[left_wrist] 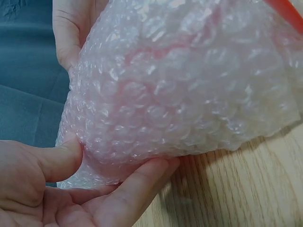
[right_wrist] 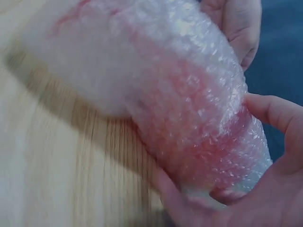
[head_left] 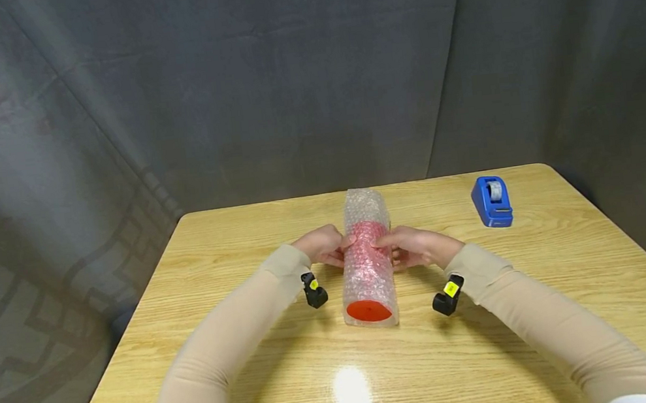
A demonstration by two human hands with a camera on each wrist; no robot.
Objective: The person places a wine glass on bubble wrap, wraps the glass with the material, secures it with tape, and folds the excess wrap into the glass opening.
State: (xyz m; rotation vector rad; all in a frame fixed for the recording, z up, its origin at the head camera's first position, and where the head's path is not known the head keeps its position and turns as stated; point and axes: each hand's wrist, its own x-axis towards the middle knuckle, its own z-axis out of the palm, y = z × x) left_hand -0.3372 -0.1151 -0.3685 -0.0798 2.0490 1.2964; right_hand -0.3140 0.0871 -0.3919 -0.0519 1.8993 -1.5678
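Note:
A roll of clear bubble wrap [head_left: 365,207] encloses a reddish object, with a flat red round end [head_left: 369,311] showing at the near opening. What kind of object it is stays hidden by the wrap. On the roll's left side my left hand [head_left: 323,244] holds it, thumb on the bubbles and fingers at its lower edge, as the left wrist view shows. Opposite, my right hand [head_left: 419,245] grips the right side, its thumb [right_wrist: 267,106] on the wrap and its fingers curled under. The roll lies lengthwise, pointing away from me.
A blue tape dispenser [head_left: 492,202] with a roll of tape stands at the back right of the wooden table [head_left: 294,375]. Dark grey curtains [head_left: 287,87] hang behind the table and along its sides. Small black wrist cameras hang below both forearms.

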